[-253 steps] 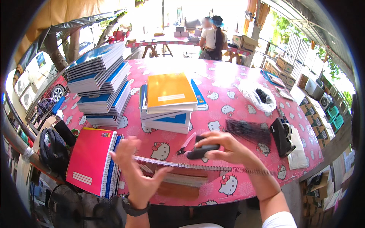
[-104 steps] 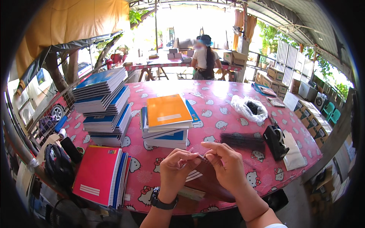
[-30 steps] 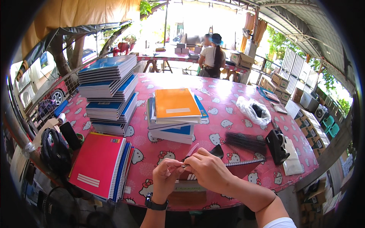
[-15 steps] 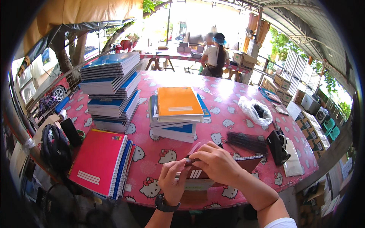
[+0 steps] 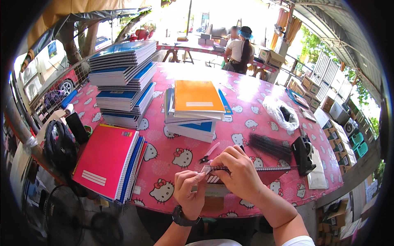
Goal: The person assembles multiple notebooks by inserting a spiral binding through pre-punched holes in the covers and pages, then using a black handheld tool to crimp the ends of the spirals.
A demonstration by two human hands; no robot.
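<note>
A maroon notebook [image 5: 271, 175] stands tilted at the table's near edge, a dark spiral coil [image 5: 273, 168] along its upper edge. At the right, the coil's end sticks out past the cover. My left hand [image 5: 191, 190], a black watch on its wrist, pinches the notebook's left end, where a small pale piece [image 5: 206, 168] shows between the fingertips. My right hand [image 5: 240, 170] is closed over the spine beside it, thumb and fingers on the coil. Just beyond my fingers lie pink-handled pliers [image 5: 211, 152]. A bundle of loose black coils [image 5: 271, 147] lies farther right.
Tall stacks of spiral notebooks [image 5: 123, 88] stand at the left, with a red notebook [image 5: 104, 164] on a nearer pile. An orange notebook [image 5: 198, 97] tops the middle stack. A black device [image 5: 303, 156] and a plastic bag [image 5: 281, 112] lie right. Two people are at a far table.
The pliers, close against my right fingers before, now lie apart on the table. Both hands stay at the notebook's left end. The coil now reaches past the notebook's right corner.
</note>
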